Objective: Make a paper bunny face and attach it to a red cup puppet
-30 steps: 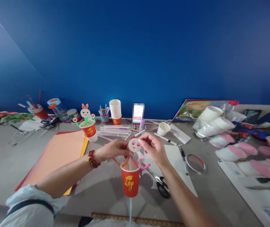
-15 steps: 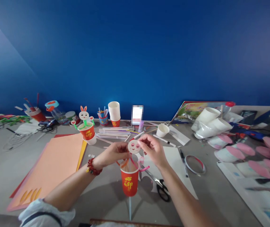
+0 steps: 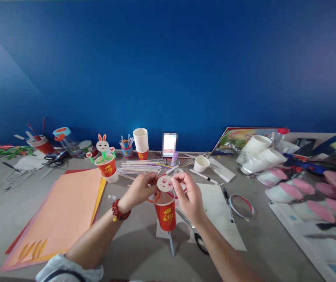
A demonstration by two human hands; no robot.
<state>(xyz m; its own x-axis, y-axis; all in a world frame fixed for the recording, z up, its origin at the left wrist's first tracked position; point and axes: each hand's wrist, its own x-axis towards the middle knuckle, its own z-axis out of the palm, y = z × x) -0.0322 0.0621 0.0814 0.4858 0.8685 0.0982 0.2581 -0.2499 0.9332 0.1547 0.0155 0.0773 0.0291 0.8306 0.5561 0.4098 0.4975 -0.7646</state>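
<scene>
A small round paper face [image 3: 165, 183] with pink cheeks is pinched from both sides, my left hand [image 3: 140, 190] on its left edge and my right hand [image 3: 189, 194] on its right edge. Just below the face hangs a red paper cup [image 3: 166, 213] with gold characters. A straw [image 3: 171, 243] pokes out of the cup's bottom, and orange and pink pipe cleaners curl from its rim. A red bead bracelet [image 3: 118, 210] circles my left wrist. Both hands hover above the grey table [image 3: 132, 243].
Scissors [image 3: 195, 234] lie on a white sheet [image 3: 217, 213] under my right forearm. Orange paper [image 3: 64, 211] covers the left. A finished bunny cup [image 3: 106, 164], loose straws [image 3: 140, 166], stacked white cups [image 3: 140, 139], a tape ring [image 3: 242, 205] and pink-eared cutouts [image 3: 303, 192] surround them.
The cup with the face has swung slightly right and farther from me, and my hands have followed, still pinching the face. The view has shifted, so the table items sit lower left.
</scene>
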